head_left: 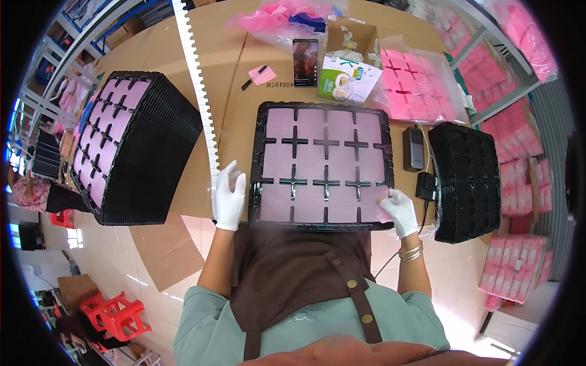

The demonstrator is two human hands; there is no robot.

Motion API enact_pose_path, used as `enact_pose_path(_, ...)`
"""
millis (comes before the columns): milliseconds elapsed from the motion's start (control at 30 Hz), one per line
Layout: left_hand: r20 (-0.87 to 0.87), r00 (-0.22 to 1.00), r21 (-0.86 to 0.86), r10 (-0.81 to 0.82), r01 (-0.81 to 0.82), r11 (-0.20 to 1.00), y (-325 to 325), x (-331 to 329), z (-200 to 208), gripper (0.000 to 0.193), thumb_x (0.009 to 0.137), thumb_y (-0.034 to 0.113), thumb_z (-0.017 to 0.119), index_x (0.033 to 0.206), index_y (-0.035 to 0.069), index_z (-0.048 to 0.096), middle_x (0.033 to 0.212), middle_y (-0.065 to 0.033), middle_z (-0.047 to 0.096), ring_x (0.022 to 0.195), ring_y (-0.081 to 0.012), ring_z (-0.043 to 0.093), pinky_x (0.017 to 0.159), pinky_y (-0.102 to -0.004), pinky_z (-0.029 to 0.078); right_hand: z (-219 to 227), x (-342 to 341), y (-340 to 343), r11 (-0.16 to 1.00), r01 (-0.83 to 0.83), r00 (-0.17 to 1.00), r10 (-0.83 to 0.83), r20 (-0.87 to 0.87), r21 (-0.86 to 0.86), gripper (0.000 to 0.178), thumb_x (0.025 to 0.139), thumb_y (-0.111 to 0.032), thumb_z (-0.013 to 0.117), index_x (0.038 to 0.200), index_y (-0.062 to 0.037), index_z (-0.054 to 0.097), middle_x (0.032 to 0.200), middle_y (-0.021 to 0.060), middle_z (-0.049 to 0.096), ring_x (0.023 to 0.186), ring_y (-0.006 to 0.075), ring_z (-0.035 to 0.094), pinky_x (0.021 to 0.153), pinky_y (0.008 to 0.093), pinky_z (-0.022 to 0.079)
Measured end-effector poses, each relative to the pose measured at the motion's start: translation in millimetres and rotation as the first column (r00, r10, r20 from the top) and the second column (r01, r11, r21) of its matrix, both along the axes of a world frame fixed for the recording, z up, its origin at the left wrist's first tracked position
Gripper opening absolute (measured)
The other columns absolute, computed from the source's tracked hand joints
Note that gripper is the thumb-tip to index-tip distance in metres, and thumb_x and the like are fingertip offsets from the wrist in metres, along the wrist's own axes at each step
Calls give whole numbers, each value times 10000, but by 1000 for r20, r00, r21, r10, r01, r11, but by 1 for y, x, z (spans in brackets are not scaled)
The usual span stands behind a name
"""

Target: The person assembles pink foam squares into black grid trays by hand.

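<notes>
The black tray (pixel 323 166) of pink pads lies straight ahead of me on the surface (pixel 232 85), long axis running left to right. My left hand (pixel 230 196) clasps its left edge, my right hand (pixel 400 210) its near right corner.

I'm seeing glossy black plastic on the tray (pixel 322 166), its pockets filled with matt pink sheets. White cloth gloves are covering both hands; beneath the tray, matt brown cardboard tabletop (pixel 232 91) is showing.
</notes>
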State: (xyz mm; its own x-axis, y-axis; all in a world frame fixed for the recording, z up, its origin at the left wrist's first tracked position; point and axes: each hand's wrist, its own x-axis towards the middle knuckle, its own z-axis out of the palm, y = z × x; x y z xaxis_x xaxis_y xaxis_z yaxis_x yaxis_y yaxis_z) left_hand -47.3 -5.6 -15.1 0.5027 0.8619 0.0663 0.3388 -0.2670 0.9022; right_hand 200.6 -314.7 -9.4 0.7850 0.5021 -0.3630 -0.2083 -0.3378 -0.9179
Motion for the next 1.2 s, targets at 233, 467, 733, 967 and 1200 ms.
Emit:
enact_pose_path(233, -97, 995, 401, -14, 51, 914, -1, 11, 1, 404, 863, 134, 590, 1235, 11, 488, 1207, -193, 516, 1124, -315, 503, 942, -388, 425, 2, 49, -3, 981, 46, 845, 61, 532, -186, 218, 819, -147, 638, 903, 52, 603, 716, 107, 627, 638, 119, 584, 601, 263, 471)
enact_pose_path(467, -514, 772, 583, -373, 634, 508, -16, 135, 7, 563, 886, 403, 500, 1287, 11, 447, 1349, -198, 426, 1272, -377, 358, 1054, -431, 287, -11, 96, 126, 955, -197, 959, 142, 245, 220, 175, 870, -105, 570, 941, 52, 599, 892, 69, 637, 842, 133, 605, 754, 243, 477)
enact_pose_path(733, -657, 690, 467, -304, 689, 555, 30, 136, -4, 640, 892, 461, 468, 1350, 25, 367, 1413, -151, 367, 1313, -274, 338, 1071, -386, 282, -40, 140, 152, 927, -60, 998, 46, 46, 370, 130, 866, -44, 551, 966, 33, 585, 886, 54, 613, 811, 108, 599, 764, 218, 494)
enact_pose_path(967, -765, 613, 424, -198, 710, 562, 36, 121, -3, 650, 912, 470, 414, 1374, 20, 330, 1450, -162, 297, 1341, -273, 284, 1103, -405, 209, -18, 131, 127, 946, -197, 976, 213, -34, 258, 157, 879, -96, 567, 961, 37, 584, 916, 85, 625, 838, 146, 622, 776, 257, 514)
enact_pose_path(1200, -662, 613, 406, -432, 777, 481, -16, 56, 6, 729, 835, 451, 557, 1356, -6, 331, 1408, -223, 331, 1307, -346, 324, 1078, -437, 248, -8, 56, 62, 956, -260, 965, 256, 47, 138, 204, 864, -67, 591, 1022, 59, 566, 985, 111, 637, 912, 165, 625, 844, 270, 490)
